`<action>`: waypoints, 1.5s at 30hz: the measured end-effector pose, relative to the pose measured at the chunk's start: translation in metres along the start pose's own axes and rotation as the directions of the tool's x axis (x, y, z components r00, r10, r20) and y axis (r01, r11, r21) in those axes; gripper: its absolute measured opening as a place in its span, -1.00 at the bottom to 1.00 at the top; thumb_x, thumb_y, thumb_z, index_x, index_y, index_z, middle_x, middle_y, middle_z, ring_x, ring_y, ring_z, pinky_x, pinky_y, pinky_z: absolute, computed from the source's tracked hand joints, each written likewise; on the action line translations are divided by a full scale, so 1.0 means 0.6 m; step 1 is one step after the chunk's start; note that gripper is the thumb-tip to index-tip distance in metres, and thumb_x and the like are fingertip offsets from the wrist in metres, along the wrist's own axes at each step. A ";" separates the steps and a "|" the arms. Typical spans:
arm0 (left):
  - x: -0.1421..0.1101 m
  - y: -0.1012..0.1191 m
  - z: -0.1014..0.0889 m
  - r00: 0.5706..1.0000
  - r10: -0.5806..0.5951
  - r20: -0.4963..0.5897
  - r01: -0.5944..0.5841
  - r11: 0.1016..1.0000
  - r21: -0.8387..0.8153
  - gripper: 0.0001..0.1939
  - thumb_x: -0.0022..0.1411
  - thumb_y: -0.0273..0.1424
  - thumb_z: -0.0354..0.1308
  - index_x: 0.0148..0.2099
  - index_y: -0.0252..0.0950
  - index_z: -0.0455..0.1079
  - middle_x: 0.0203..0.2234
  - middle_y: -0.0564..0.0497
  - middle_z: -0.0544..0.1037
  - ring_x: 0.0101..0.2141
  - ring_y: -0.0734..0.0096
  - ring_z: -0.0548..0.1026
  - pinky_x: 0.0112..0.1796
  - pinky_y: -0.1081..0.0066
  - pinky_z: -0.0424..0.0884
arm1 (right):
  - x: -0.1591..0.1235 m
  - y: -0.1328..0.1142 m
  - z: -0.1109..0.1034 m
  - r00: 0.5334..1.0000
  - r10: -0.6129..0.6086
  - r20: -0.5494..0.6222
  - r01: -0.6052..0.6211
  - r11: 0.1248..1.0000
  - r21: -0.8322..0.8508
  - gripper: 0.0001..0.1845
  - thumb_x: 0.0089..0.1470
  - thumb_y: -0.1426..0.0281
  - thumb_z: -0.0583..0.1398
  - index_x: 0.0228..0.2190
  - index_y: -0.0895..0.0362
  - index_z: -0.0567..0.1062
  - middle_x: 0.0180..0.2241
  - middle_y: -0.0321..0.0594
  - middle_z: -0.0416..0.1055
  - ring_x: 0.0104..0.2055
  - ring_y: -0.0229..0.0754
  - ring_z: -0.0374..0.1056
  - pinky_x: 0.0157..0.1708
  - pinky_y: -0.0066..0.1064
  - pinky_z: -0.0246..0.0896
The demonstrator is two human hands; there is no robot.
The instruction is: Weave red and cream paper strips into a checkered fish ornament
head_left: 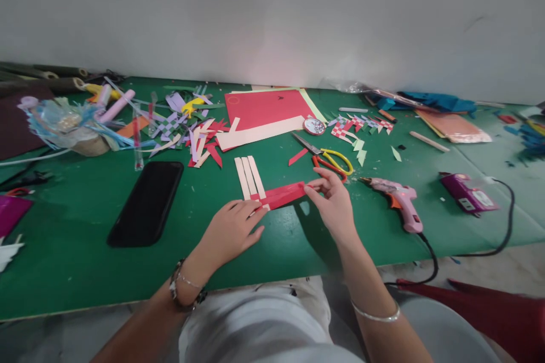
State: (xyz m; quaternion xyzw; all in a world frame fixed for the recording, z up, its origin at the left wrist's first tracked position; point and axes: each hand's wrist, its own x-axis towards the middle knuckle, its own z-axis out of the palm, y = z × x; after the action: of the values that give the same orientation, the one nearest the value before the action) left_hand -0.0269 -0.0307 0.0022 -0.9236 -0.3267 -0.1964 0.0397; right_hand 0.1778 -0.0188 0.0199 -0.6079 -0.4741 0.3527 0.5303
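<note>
Red and cream paper strips are woven together at one corner. Three cream strips (249, 174) point toward the back of the table, and red strips (284, 195) stretch to the right. My left hand (232, 232) holds the woven corner with its fingertips, partly covering it; its thumb is apart from the paper. At the far right end of the red strips, my right hand (334, 201) pinches them between thumb and fingers, slightly raised above the table. Just behind that hand lie scissors (319, 153) with red and yellow handles.
A black phone (147, 203) lies left of my left hand. To the right are a pink glue gun (395, 195) with a cord and a purple box (468, 193). Paper scraps (206, 142), red sheets (268, 108) and a dish of pins (314, 126) lie behind on the green table (204, 181).
</note>
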 end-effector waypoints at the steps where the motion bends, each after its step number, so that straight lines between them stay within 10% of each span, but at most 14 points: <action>1: 0.000 0.000 0.000 1.000 0.000 0.002 0.000 1.000 0.001 -0.73 0.16 -0.44 -0.05 -0.14 -0.38 0.39 -0.30 -0.10 0.53 -0.30 0.28 0.48 -0.30 0.31 0.41 | 0.001 -0.002 0.000 1.000 0.001 -0.004 -0.001 1.000 -0.013 -0.59 -0.27 0.38 0.20 -0.27 0.13 0.30 -0.60 -0.42 0.34 -0.49 -0.28 0.31 -0.33 -0.34 0.22; 45: -0.002 -0.001 0.001 1.000 -0.016 0.023 0.016 1.000 0.009 -0.72 0.19 -0.43 -0.08 -0.12 -0.36 0.39 -0.27 -0.09 0.53 -0.27 0.30 0.47 -0.26 0.33 0.39 | -0.005 -0.001 -0.021 0.998 0.066 -0.014 -0.068 0.980 -0.185 -0.80 -0.32 0.32 0.24 -0.56 0.14 0.38 -0.67 -0.34 0.37 -0.58 -0.27 0.28 -0.50 -0.41 0.18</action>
State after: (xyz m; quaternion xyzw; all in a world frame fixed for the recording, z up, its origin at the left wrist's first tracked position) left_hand -0.0278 -0.0306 0.0012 -0.9230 -0.3356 -0.1844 0.0384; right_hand 0.1884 -0.0252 0.0224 -0.6715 -0.4821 0.3224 0.4611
